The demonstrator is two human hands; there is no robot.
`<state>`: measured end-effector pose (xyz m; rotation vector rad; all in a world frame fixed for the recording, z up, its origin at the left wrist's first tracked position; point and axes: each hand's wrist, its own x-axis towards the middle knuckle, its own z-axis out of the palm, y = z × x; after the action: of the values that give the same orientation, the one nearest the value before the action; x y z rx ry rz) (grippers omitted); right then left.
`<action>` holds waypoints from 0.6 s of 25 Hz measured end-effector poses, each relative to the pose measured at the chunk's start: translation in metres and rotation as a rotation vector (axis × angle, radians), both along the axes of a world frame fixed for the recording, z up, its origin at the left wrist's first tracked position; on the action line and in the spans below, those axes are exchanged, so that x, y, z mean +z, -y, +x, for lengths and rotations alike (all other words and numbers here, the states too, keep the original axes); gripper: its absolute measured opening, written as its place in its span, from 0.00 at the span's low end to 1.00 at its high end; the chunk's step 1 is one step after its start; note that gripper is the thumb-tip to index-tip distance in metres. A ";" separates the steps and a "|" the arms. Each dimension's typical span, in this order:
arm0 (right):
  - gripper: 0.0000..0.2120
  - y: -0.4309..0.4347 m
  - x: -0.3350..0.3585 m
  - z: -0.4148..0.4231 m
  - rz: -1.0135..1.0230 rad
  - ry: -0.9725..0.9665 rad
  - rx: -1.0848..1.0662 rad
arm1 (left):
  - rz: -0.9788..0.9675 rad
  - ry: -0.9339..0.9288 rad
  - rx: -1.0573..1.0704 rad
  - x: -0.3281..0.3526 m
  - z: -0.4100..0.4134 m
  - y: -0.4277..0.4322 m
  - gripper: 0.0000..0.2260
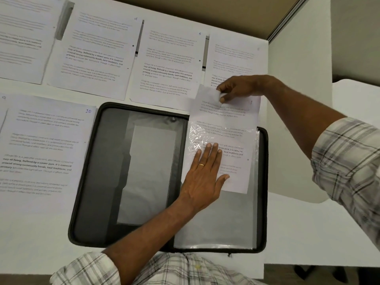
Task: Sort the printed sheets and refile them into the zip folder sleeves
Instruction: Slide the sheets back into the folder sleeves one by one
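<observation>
L hand (202, 179) presses sleeve (216, 223); sheet (228, 118) half in, R fingers (226, 87) pinching.

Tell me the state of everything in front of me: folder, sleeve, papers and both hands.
Black zip folder: unzipped, lying open flat.
Clear plastic sleeve: holds one sheet partway in.
White printed sheet: half inserted, top sticking out.
Left hand: flat, pressing the sleeve.
Right hand: pinching the sheet's top edge.
Loose printed sheets: flat on the white table.
</observation>
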<state>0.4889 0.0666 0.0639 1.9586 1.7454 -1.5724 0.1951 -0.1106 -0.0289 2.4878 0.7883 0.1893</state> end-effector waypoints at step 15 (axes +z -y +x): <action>0.07 0.049 -0.006 -0.033 0.058 -0.027 -0.035 | 0.028 -0.045 0.017 0.002 -0.007 0.010 0.34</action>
<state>0.4556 0.0179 0.0582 2.0143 1.7960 -1.5832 0.1884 -0.1210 -0.0270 2.5206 0.8308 0.1518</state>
